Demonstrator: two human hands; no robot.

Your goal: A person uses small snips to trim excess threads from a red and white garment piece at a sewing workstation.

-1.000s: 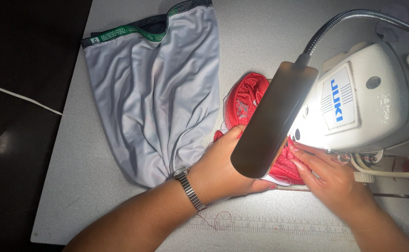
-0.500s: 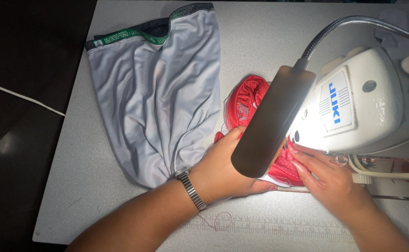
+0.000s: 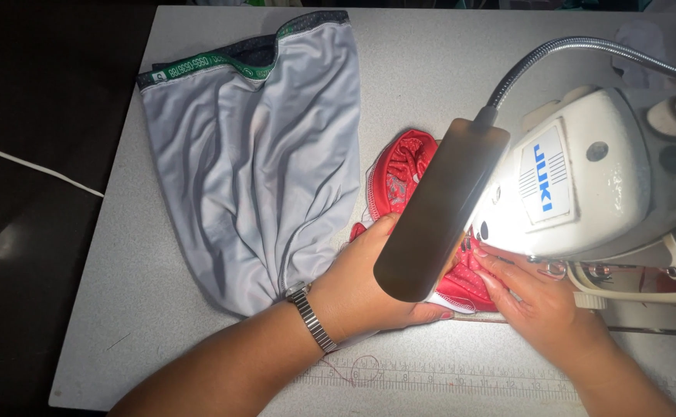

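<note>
Red mesh fabric (image 3: 399, 174) lies bunched on the grey table (image 3: 121, 309) beneath the white sewing machine head (image 3: 577, 185). The left hand (image 3: 369, 286) presses flat on it, fingers spread, beside the grey garment (image 3: 253, 170). The right hand (image 3: 538, 297) pins its white-edged hem, fingers close together, under the long lamp (image 3: 438, 208).

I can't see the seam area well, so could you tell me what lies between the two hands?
In the head view, red mesh fabric lies between the left hand and right hand, partly hidden under the lamp head.
</note>
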